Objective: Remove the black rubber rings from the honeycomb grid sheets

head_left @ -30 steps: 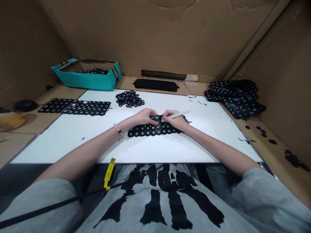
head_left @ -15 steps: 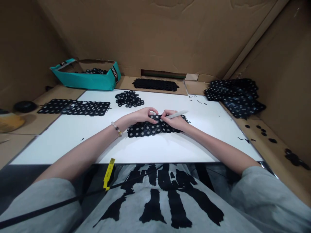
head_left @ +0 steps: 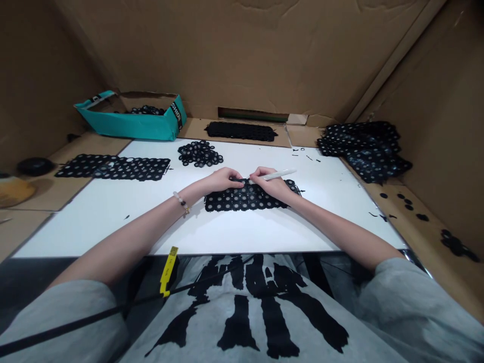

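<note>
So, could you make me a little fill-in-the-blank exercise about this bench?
1. The right hand holds a pen-like tool coloured ____.
2. The left hand touches a dotted black sheet; its wrist wears a beaded ____.
3. The turquoise box stands toward the picture's ____ side.
4. The back wall is made of ____.

Missing words: white; bracelet; left; cardboard.

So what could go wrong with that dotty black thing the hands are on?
The white pen-like tool in the right hand is close to the left hand's fingertips, so a slip might poke them. The dotted black sheet lies on a smooth-looking white board, so it could slide. And the small black rings lie loose just beyond the left hand; a bump might scatter them.
</note>
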The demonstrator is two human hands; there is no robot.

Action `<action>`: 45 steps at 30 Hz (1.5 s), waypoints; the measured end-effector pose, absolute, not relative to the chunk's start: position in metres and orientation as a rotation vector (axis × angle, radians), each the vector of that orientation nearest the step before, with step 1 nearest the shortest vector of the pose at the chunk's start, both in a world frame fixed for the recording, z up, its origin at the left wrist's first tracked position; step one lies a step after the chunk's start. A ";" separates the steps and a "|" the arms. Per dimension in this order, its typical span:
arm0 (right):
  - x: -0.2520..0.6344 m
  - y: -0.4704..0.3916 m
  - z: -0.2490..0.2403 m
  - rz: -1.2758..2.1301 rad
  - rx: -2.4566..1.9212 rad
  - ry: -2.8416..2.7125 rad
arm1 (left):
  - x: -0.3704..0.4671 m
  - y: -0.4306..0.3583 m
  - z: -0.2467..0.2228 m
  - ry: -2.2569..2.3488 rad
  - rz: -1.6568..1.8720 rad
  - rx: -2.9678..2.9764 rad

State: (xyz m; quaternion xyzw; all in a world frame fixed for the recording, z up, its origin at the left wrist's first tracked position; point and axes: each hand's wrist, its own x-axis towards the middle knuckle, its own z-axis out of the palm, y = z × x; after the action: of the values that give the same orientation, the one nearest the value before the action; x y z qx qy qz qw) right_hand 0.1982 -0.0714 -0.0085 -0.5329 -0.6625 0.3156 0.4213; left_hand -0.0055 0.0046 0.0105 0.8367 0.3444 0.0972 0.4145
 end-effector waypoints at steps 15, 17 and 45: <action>0.193 -0.078 -0.008 0.730 -1.316 -1.682 | -0.007 0.003 0.009 0.865 0.235 1.861; 0.190 -0.080 -0.007 0.685 -1.307 -1.724 | -0.009 0.006 0.012 0.848 0.181 1.817; 0.189 -0.081 -0.012 0.597 -1.375 -1.848 | -0.001 -0.007 0.009 0.901 0.368 1.791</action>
State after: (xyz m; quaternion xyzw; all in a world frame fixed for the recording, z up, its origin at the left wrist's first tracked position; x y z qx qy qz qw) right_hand 0.1892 -0.0808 -0.0117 -0.5363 -0.7209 0.2330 0.3719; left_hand -0.0015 -0.0067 0.0093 0.7483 0.3766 0.1540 0.5239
